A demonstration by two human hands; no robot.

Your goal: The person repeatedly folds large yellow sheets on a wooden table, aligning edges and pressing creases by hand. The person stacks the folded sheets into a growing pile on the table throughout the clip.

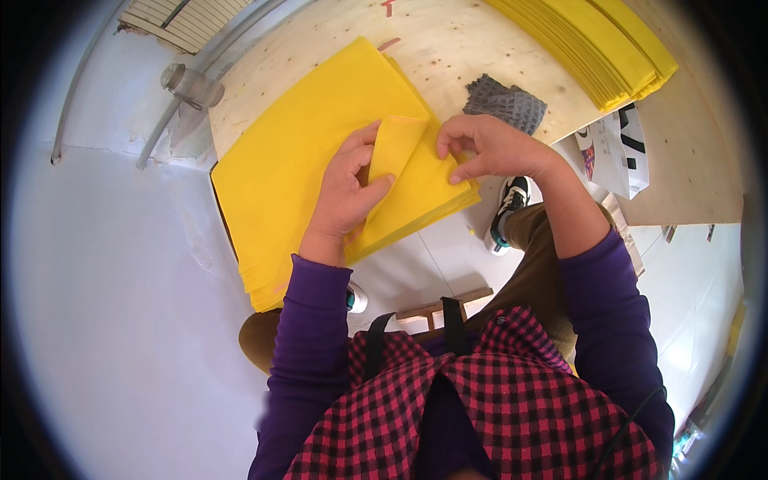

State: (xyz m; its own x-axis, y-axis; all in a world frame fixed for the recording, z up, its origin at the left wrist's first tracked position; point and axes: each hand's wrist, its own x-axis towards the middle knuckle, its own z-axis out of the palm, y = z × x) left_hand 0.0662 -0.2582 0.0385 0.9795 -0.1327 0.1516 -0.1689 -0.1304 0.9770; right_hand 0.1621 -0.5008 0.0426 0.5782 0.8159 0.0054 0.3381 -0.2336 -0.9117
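A thick stack of yellow sheets point(296, 152) lies on a pale wooden table point(448, 48), overhanging its near edge. My left hand point(346, 188) grips the curled-up corner of the top yellow sheet point(394, 144), thumb across the fold. My right hand point(488, 146) pinches the same sheet's edge at the stack's right side, fingers closed on it. Both forearms wear purple sleeves.
A second stack of yellow sheets point(600, 48) lies at the table's far right. A grey waffle cloth point(504, 102) sits just beyond my right hand. A white bag point(620, 148) hangs off the table edge. Pipes and a radiator point(172, 20) stand at the upper left.
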